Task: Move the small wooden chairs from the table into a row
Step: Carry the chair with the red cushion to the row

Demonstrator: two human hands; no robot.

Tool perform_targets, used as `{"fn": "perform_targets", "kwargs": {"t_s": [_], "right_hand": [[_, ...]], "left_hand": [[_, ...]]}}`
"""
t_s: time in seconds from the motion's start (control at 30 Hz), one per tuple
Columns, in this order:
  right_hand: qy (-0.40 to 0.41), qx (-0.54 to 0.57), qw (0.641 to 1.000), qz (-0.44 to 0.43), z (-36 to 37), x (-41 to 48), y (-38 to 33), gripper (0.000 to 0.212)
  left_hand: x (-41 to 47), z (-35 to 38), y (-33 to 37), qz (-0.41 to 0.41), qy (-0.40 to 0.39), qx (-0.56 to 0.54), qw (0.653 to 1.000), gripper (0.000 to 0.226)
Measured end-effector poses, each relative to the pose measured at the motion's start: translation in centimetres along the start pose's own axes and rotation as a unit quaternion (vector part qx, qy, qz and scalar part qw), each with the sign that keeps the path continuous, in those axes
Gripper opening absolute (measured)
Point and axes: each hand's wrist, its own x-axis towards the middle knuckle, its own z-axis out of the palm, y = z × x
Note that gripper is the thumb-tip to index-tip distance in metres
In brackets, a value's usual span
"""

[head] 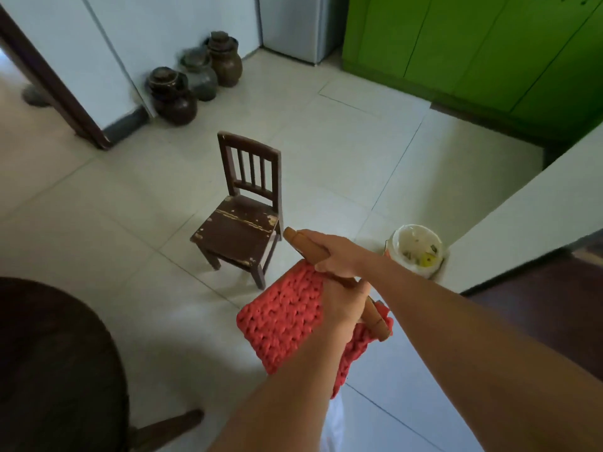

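A small dark brown wooden chair [239, 228] with a slatted back and worn paint stands upright on the tiled floor in the middle of the view. Just to its right and closer to me, I hold a second small chair by its light brown top rail [295, 240]; a red knitted cushion [284, 318] covers its seat, and its legs are hidden. My right hand [332, 256] grips the far end of the rail. My left hand [342, 305] grips the near end. The held chair's rail end is close to the dark chair's front right corner.
A dark round table [49, 353] fills the lower left, one leg [169, 429] sticking out. Three dark clay jars [192, 76] stand by the far wall. A white bin [417, 249] sits at the right beside a white wall corner. Green cabinets [473, 44] line the back right.
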Motion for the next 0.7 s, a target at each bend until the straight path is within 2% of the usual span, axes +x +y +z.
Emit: {"fn": "perform_targets", "kwargs": {"t_s": [0.17,0.27,0.47,0.57,0.7], "right_hand": [[-0.045,0.026,0.998,-0.019,-2.9,7.6,3.6,0.074],[-0.075,0.044,0.996,-0.027,-4.7,10.7,5.5,0.072],[-0.12,0.061,0.99,-0.049,-9.0,17.7,10.3,0.073],[-0.145,0.046,0.985,-0.075,-10.8,21.1,12.7,0.068],[-0.156,0.031,0.982,-0.104,-12.3,24.8,15.8,0.062]], "left_hand": [[7.9,3.8,2.3,0.019,0.028,-0.032,0.999,0.009],[12.1,5.7,2.9,0.035,0.07,0.025,0.997,0.016],[20.2,10.8,4.8,0.01,0.178,-0.017,0.984,0.02],[24.6,13.4,5.6,-0.013,0.2,-0.063,0.978,0.035],[29.4,16.0,6.2,-0.055,0.25,-0.032,0.966,0.039]]}}
